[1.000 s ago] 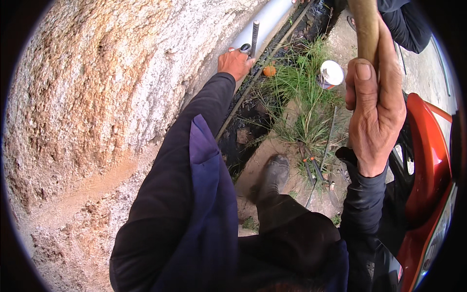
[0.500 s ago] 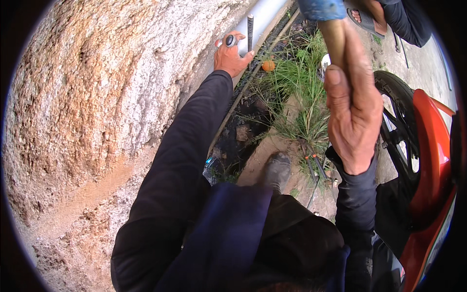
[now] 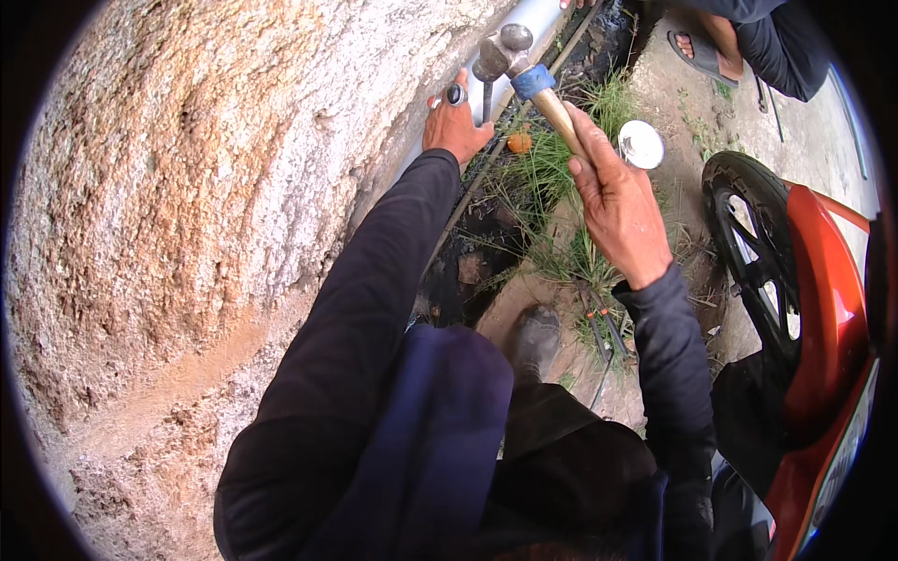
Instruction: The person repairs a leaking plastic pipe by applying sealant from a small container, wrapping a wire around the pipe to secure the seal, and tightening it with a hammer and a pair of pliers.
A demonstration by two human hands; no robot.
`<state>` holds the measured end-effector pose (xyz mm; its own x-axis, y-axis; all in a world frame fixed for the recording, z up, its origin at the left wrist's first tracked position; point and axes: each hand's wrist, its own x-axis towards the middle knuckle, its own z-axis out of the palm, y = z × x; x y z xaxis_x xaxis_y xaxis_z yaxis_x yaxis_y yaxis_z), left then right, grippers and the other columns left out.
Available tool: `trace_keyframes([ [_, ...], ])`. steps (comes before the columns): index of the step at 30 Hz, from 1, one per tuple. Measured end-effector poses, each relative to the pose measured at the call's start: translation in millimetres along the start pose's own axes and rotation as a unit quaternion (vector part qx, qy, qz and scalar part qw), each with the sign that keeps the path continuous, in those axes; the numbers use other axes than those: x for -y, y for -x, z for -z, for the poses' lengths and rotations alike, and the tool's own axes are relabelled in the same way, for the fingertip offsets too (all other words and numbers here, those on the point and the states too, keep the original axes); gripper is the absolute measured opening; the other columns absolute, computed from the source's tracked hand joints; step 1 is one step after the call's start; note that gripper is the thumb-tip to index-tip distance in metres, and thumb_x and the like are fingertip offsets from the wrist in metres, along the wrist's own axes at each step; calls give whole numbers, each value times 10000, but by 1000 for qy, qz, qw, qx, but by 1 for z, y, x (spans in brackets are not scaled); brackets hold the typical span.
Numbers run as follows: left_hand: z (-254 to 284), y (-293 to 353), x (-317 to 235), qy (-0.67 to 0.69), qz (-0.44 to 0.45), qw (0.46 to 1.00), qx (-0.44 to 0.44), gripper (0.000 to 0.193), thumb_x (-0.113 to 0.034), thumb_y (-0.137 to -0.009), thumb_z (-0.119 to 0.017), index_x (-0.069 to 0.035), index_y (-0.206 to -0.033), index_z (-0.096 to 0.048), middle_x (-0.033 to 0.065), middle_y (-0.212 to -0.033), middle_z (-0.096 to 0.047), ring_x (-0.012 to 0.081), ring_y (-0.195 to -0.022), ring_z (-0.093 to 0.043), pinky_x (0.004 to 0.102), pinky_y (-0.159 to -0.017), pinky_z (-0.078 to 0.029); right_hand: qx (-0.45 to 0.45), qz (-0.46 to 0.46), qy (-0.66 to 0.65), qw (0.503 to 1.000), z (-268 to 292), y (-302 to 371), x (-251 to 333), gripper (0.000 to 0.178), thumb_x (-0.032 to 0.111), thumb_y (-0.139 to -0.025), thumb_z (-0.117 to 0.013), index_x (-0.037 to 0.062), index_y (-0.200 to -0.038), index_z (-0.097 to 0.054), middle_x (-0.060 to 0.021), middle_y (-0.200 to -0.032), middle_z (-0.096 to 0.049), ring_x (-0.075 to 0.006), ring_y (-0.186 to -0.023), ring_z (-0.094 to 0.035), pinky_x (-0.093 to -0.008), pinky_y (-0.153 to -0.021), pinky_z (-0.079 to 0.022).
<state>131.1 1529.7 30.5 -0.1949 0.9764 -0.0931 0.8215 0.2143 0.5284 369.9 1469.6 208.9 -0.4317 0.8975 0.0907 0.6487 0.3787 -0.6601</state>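
My left hand is closed over a pale grey pipe that runs along the rock face, with rings on its fingers. Beside its thumb a ribbed steel rod stands upright. In my right hand is a ball-peen hammer, gripped by its wooden handle. Blue wrapping circles the handle just below the metal head. That head is at the rod's top and covers it, so I cannot tell whether they touch.
Rough rock rises on the left. A dark ditch and grass lie below the pipe, with an orange round thing and a white container. At right are a red motorcycle and another person's sandalled foot.
My right hand has swung the hammer down and left, bringing its head from beyond the top edge to the rod's top. My left hand stays at the pipe beside the rod.
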Motion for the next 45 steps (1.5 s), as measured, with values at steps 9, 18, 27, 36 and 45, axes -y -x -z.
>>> trace_keyframes([
  [9, -4, 4, 9, -45, -25, 995, -80, 1041, -363, -784, -756, 0, -1560, -164, 206, -1435, -518, 373, -1154, -619, 422, -983, -503, -243, 80, -238, 937, 12, 12, 29, 498, 166, -1051, -504, 72, -1526, -387, -18, -853, -609, -29, -628, -465, -171, -537, -379],
  [18, 1, 5, -2, 28, 2, 999, -35, 1080, -283, -771, -803, -9, -1572, -132, 221, -1442, -504, 366, -1268, -542, 427, -1064, -448, -94, 96, -41, 990, -6, -1, -3, 469, 169, -1015, -564, 118, -1473, -473, -205, -1296, -639, -360, -1107, -671, -411, -882, -529],
  [27, -9, -5, 2, -5, 21, 999, 28, 1114, -246, -767, -832, -22, -1578, -103, 239, -1445, -492, 372, -1271, -545, 420, -1045, -466, 76, -65, -59, 993, -24, -8, -17, 510, 164, -992, -573, 91, -1478, -439, -283, -1305, -595, -403, -1001, -698, -421, -856, -566],
  [36, -7, 2, 1, 12, 5, 999, -45, 1087, -224, -750, -838, -30, -1573, -155, 235, -1434, -467, 375, -1236, -564, 422, -1047, -463, -213, 100, -123, 964, -22, 14, -8, 499, 143, -1021, -538, 62, -1500, -419, -156, -1049, -659, -186, -810, -621, -318, -700, -516],
  [45, -3, 1, 9, -70, -5, 997, -43, 1113, -374, -761, -805, -21, -1571, -127, 248, -1395, -521, 377, -1216, -580, 425, -1049, -458, -91, 63, -113, 987, -26, 1, -7, 510, 122, -992, -578, 115, -1486, -452, -236, -1355, -591, -337, -1158, -656, -382, -944, -533],
])
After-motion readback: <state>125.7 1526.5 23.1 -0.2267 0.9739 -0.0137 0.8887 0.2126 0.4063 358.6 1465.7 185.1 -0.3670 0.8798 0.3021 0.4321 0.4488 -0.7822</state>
